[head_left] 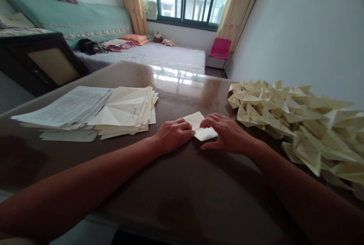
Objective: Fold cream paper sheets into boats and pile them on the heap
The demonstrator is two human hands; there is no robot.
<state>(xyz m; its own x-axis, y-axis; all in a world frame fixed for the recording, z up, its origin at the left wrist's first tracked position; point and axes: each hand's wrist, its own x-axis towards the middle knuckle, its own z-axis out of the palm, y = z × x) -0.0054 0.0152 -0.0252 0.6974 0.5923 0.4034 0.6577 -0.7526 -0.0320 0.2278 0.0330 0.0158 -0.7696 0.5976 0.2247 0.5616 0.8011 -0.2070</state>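
Observation:
A small piece of folded cream paper (pixel 207 133) lies on the brown table in front of me. My left hand (pixel 174 134) has its fingers closed together on the paper's left edge, holding it against the tabletop. Over the paper's right side arches my right hand (pixel 223 133), fingers bent and thumb held apart below them. Its fingertips are at the paper's surface; whether they press on it I cannot tell. Left of my hands is a stack of creased cream sheets (pixel 125 106), overlapping a pile of printed white sheets (pixel 71 105).
A large heap of folded paper shapes (pixel 267 105) covers the table's right side. Past the glossy brown table (pixel 176 192) stand a bed (pixel 182 57) and a pink chair (pixel 220 48) below the window. A dark cabinet (pixel 42 61) is at the left.

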